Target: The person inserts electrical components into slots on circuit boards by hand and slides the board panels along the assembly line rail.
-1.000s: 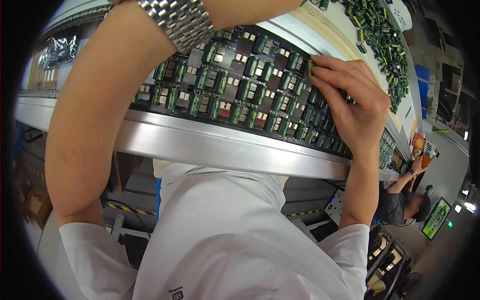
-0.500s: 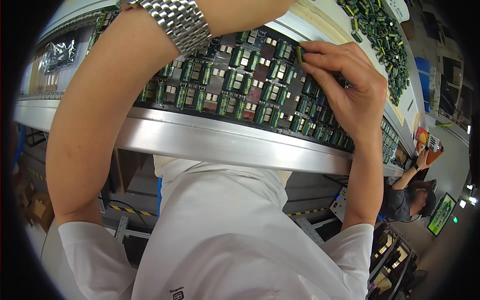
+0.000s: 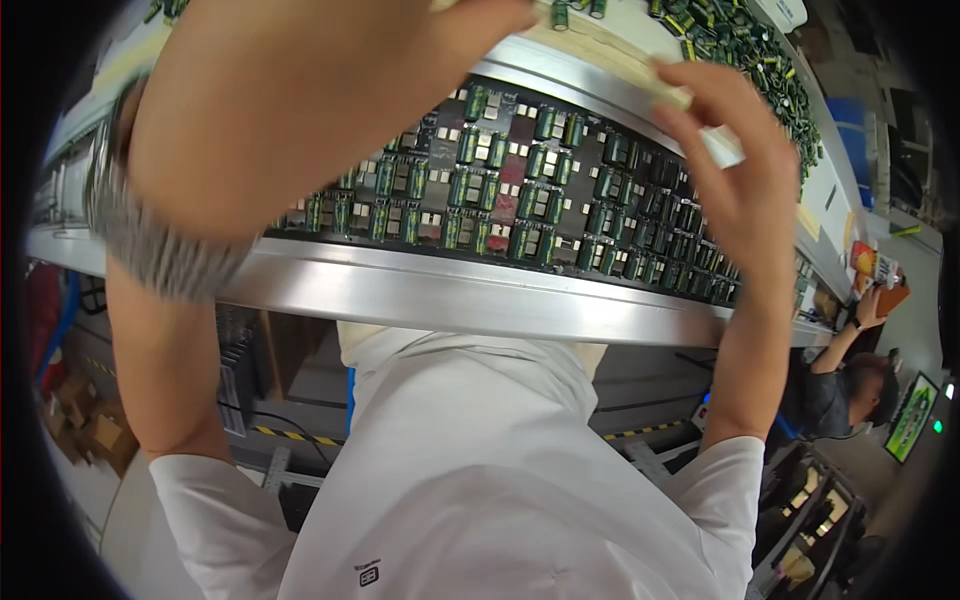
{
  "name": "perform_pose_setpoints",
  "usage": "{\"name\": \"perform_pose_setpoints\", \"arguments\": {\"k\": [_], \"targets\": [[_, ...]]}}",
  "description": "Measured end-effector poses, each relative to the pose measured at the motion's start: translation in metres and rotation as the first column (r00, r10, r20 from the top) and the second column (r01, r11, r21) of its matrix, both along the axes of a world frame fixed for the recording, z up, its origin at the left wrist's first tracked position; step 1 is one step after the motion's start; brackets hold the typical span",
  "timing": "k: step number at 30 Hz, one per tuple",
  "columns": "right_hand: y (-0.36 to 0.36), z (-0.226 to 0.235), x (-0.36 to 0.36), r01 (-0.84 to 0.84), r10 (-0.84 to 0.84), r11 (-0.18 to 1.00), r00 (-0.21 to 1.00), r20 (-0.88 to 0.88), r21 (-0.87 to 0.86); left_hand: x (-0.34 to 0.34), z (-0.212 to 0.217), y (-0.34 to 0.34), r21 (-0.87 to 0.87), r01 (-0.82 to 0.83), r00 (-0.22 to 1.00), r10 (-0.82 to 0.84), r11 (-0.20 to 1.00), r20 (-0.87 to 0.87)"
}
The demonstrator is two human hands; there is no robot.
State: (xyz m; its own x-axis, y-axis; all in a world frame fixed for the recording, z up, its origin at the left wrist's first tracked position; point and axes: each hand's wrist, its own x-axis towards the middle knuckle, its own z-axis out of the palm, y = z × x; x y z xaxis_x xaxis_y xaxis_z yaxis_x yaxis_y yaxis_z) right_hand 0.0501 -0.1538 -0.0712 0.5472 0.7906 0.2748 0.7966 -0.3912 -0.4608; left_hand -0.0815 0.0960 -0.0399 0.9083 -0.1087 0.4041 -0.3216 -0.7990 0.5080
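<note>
My right hand (image 3: 745, 150), somewhat blurred, is raised over the far rail at the right part of the circuit board panel (image 3: 590, 140). Its thumb and forefinger are apart, with pale surface showing through the gap and no part visible between them. My left hand (image 3: 480, 28) is at the top edge, smeared by motion and partly cut off; its fingers cannot be read. Near it, a couple of loose green capacitors (image 3: 560, 15) lie beyond the rail. Rows of green capacitors (image 3: 480, 148) and small silvery parts cover the panel. My left forearm hides the panel's left side.
A silver metal rail (image 3: 420, 295) runs along the panel's near side. A wooden strip (image 3: 600, 45) lies behind the far rail. A heap of loose capacitors (image 3: 760, 90) spreads over the white table at far right. A co-worker (image 3: 850, 390) holds an orange-red package (image 3: 890, 300) at right.
My right hand has lifted up and away from the panel, and the capacitor formerly in its fingers no longer shows there. My left arm has swung, its wristwatch now lower and further left.
</note>
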Motion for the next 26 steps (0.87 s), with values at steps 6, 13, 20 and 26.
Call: {"name": "perform_pose_setpoints", "arguments": {"k": [6, 13, 20, 26], "targets": [[-0.028, -0.002, 0.056, 0.041, 0.007, 0.974, 0.978, 0.207, -0.224, -0.050, -0.030, -0.005, 0.128, -0.174, 0.972, 0.191, 0.976, -0.134], [0.004, 0.015, 0.016, 0.172, -0.136, 0.968, 0.971, 0.196, -0.183, -0.056, -0.039, -0.024, 0.159, -0.289, 0.930, 0.317, 0.944, -0.186], [-0.014, 0.000, 0.030, 0.200, -0.140, 0.967, 0.936, 0.323, -0.160, -0.054, -0.043, -0.027, 0.077, -0.275, 0.944, 0.284, 0.958, -0.165], [-0.032, -0.012, 0.062, 0.021, -0.017, 0.992, 0.999, 0.029, -0.125, -0.052, -0.038, -0.027, 0.130, -0.266, 0.930, 0.290, 0.955, -0.226]]}}
